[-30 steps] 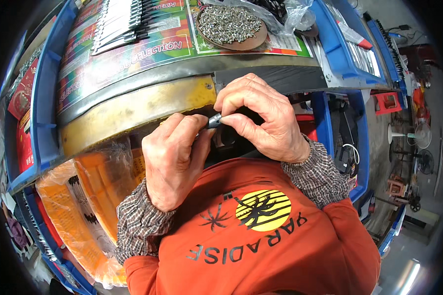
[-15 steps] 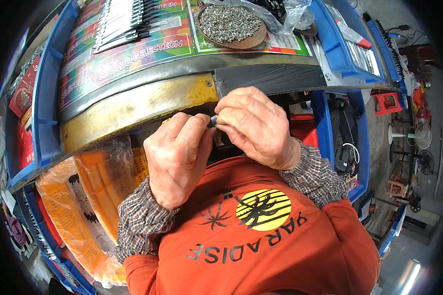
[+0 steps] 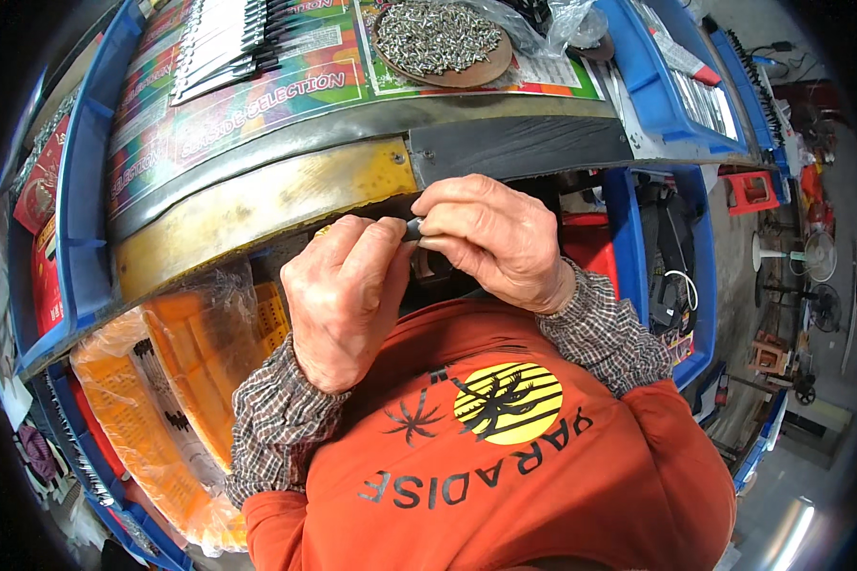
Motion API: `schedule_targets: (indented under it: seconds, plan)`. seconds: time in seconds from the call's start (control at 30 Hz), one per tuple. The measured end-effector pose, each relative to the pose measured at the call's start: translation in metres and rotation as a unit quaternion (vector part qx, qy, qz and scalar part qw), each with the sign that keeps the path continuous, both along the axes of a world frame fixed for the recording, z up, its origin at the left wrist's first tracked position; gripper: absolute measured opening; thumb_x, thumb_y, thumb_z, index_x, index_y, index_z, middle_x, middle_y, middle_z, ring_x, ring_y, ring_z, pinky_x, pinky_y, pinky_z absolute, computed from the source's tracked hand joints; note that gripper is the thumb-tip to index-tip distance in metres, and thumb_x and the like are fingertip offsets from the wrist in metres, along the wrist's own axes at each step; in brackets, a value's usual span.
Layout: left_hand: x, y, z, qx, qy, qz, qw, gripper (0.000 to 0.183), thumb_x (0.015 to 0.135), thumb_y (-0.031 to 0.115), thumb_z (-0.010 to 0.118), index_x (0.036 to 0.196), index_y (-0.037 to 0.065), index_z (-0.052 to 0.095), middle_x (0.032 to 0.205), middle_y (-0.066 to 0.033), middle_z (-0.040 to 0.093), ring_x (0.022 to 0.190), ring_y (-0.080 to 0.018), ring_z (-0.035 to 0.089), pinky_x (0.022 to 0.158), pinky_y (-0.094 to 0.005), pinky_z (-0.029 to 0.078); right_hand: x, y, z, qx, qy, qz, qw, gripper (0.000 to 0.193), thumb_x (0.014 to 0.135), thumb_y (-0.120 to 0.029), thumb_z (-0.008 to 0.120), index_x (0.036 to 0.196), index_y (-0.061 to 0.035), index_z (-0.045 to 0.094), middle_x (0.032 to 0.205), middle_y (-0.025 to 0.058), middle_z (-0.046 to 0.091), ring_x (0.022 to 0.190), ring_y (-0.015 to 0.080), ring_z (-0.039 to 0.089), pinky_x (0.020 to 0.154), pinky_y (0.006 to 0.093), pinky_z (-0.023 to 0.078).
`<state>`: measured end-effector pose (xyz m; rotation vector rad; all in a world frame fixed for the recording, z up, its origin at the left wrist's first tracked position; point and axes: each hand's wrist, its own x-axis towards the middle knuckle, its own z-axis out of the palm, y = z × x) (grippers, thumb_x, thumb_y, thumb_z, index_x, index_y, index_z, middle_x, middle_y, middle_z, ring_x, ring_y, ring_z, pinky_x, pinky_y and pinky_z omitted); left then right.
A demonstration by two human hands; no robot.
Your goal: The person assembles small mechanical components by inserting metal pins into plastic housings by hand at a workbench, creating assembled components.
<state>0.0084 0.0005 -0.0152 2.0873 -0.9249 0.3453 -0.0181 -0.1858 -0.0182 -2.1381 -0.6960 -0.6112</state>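
My left hand [image 3: 341,295] and my right hand [image 3: 505,243] meet just below the table's front edge. Between their fingertips is a small dark grey piece [image 3: 413,229], pinched from both sides. Most of it is covered by the fingers, so its exact kind cannot be told. On the table beyond my hands, a round brown dish [image 3: 490,71] holds a heap of small silver metal parts [image 3: 438,38]. To its left lies a row of slim white sticks with black ends [image 3: 224,43].
The worn table edge [image 3: 267,195] runs across in front of me. Blue bins stand at the left [image 3: 86,228], the far right [image 3: 671,105] and below the table [image 3: 628,257]. An orange crate wrapped in clear plastic [image 3: 114,371] is at the lower left. A red stool [image 3: 752,193] stands further right.
Both hands keep their pinch on the small dark grey piece, with only a slight shift of the fingers. The whole view has moved a little.
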Motion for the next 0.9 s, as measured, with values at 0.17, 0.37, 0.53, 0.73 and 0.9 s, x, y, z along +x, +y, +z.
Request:
schedule_targets:
  seconds: [0.17, 0.37, 0.53, 0.73, 0.9]
  plan:
    - [-0.001, -0.007, 0.003, -0.005, -0.025, 0.001, 1.0, 0.024, 0.069, 0.0, 0.071, 0.09, 0.004, 0.062, 0.074, -0.009, 0.058, 0.065, -0.0259, 0.06, 0.055, -0.0345, 0.049, -0.005, 0.008, 0.0, 0.219, 0.206, -0.027, 0.953, 0.011, 0.085, -0.005, 0.068, 0.086, -0.0013, 0.058, 0.075, 0.0043, 0.059, 0.059, 0.0074, 0.057, 0.05, 0.0218, 0.045]
    - [-0.002, -0.009, 0.0, -0.015, -0.059, 0.014, 0.998, 0.023, 0.068, -0.001, 0.071, 0.09, 0.002, 0.062, 0.075, -0.0095, 0.06, 0.064, -0.0253, 0.061, 0.055, -0.0338, 0.05, -0.006, 0.007, 0.019, 0.318, 0.469, -0.012, 0.824, 0.013, 0.09, -0.01, 0.062, 0.093, 0.002, 0.059, 0.066, 0.0028, 0.06, 0.05, 0.0038, 0.053, 0.043, 0.0181, 0.04]
    - [-0.002, -0.007, 0.0, -0.031, -0.043, 0.032, 0.998, 0.022, 0.069, -0.002, 0.072, 0.089, 0.002, 0.063, 0.073, -0.0098, 0.059, 0.063, -0.0256, 0.061, 0.055, -0.0338, 0.05, -0.013, 0.019, 0.0, 0.324, 0.352, -0.035, 0.878, 0.015, 0.092, -0.012, 0.063, 0.097, 0.0017, 0.062, 0.066, 0.002, 0.062, 0.05, 0.0027, 0.05, 0.043, 0.0173, 0.039]
    - [0.003, 0.0, 0.008, -0.059, 0.088, -0.027, 0.994, 0.019, 0.071, -0.002, 0.072, 0.086, 0.002, 0.063, 0.068, -0.0104, 0.058, 0.059, -0.0259, 0.06, 0.052, -0.0339, 0.047, -0.01, 0.011, -0.006, 0.41, 0.378, 0.057, 0.828, 0.022, 0.094, -0.018, 0.06, 0.104, 0.0007, 0.067, 0.067, 0.0026, 0.062, 0.05, 0.0034, 0.05, 0.045, 0.0174, 0.04]
    - [0.003, 0.001, 0.003, -0.044, 0.077, -0.024, 0.996, 0.019, 0.071, -0.002, 0.072, 0.087, 0.003, 0.063, 0.069, -0.0103, 0.058, 0.059, -0.0258, 0.059, 0.051, -0.0337, 0.047, -0.008, 0.01, -0.011, 0.395, 0.387, 0.049, 0.832, 0.023, 0.095, -0.018, 0.059, 0.106, 0.0003, 0.067, 0.066, 0.0024, 0.061, 0.051, 0.0032, 0.05, 0.045, 0.0168, 0.04]
